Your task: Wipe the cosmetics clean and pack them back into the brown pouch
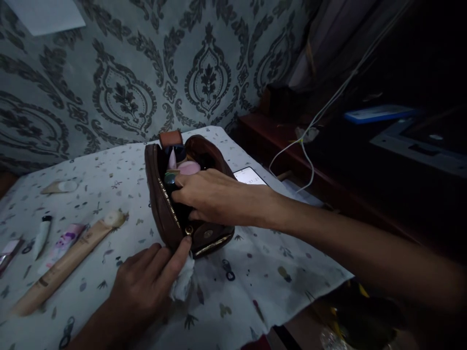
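A brown zip-up cosmetic bag (156, 214) stands open on the table, filled with small items. My right hand (207, 194) reaches into it from the right, fingers curled, their tips partly hidden. Beside those fingers are a dark, round-topped item (170, 179) and a pink rounded piece (188, 167); what the fingers grip is unclear. My left hand (146, 277) is at the bag's near corner, index finger against the gold zip pull (188, 230). A crumpled white tissue (183, 282) sticks out from under its partly closed fingers. The left thumb is hidden.
Left on the patterned tablecloth (262, 272) lie a long beige tube (65, 267), a purple-and-white tube (63, 240), a white tube with black cap (43, 237) and a beige tube (60, 186). A lit phone (250, 176) lies behind my right wrist. A white cable (324, 109) hangs at right.
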Demonstrator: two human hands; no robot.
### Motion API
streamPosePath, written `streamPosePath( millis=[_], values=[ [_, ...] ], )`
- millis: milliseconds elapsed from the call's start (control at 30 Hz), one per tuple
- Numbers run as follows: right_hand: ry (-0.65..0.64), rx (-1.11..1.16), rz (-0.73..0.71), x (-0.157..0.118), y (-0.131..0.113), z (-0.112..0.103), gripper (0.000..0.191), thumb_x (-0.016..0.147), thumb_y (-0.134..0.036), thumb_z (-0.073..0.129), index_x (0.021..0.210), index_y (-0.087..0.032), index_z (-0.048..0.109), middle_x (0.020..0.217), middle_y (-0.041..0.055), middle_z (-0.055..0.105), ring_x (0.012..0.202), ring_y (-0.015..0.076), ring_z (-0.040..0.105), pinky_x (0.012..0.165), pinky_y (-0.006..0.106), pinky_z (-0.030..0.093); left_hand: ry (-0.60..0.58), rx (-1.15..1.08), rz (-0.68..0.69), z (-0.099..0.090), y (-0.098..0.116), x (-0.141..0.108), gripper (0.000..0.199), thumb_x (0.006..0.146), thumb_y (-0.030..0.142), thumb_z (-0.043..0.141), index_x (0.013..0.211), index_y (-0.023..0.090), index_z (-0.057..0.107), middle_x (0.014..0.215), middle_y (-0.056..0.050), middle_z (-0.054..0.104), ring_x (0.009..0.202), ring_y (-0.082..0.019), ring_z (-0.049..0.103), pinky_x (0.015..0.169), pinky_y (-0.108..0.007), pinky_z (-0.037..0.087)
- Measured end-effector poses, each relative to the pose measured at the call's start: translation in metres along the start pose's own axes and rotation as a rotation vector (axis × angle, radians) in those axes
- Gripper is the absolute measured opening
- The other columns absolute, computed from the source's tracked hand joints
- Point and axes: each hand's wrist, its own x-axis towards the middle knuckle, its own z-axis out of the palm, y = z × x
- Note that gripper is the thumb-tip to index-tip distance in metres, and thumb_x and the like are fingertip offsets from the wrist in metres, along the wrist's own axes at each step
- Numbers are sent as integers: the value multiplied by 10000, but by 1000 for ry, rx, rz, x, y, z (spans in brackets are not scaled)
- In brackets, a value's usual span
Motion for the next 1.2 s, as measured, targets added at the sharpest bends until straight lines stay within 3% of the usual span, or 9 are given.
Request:
streamPosePath(
  millis=[167,300,400,500,600,733,1000,1200],
  values=[
    [-63,25,18,3,-2,1,89,834,-138,695,923,-134,698,881,67,682,802,196,630,566,282,335,2,-17,-7,2,0,-4,534,776,-20,365,1265,60,565,645,5,558,557,-154,545,498,-275,410],
    [-44,78,42,-5,-1,-14,146,818,-105,710,952,-162,706,909,50,701,808,180,632,606,274,369,-18,-14,-37,4,0,-8,624,795,-7,363,1404,85,466,654,6,564,564,-165,545,497,-279,415],
    [93,134,110,-19,1,-27,184,880,-121,648,1030,-214,699,969,21,711,851,167,644,686,263,420,-58,-31,-36,3,0,-10,683,813,19,357,1494,83,350,687,-3,597,573,-173,565,497,-285,440],
    [270,184,170,-37,-1,-31,173,953,-180,564,1061,-221,693,969,13,715,872,163,652,737,266,446,-84,-45,-34,1,0,-11,697,800,29,365,1496,67,338,696,-8,601,571,-179,571,488,-294,447],
    [342,234,187,-54,-8,-22,176,974,-202,538,1043,-193,699,933,31,711,822,158,648,710,267,450,-100,-23,-30,0,1,-11,696,772,-5,373,1464,68,376,676,3,582,576,-171,563,494,-285,436],
    [334,252,140,-68,-23,-4,182,986,-231,539,1020,-173,708,891,55,697,805,168,627,717,294,461,-92,-14,-26,0,3,-14,667,754,-38,356,1411,57,423,670,3,577,578,-164,557,505,-278,425],
    [381,290,134,-80,-42,9,190,993,-202,518,944,-193,701,855,68,703,823,185,640,744,328,519,-23,-5,-32,-5,3,-42,423,776,-25,374,1150,71,547,693,-37,639,602,-172,620,512,-265,479],
    [435,230,182,-77,-43,19,168,967,-189,547,1042,-210,696,922,80,734,880,216,672,753,360,569,-80,-7,-108,-14,-1,-68,578,618,-19,386,1167,102,524,715,-39,662,600,-190,638,508,-272,513]
  ],
)
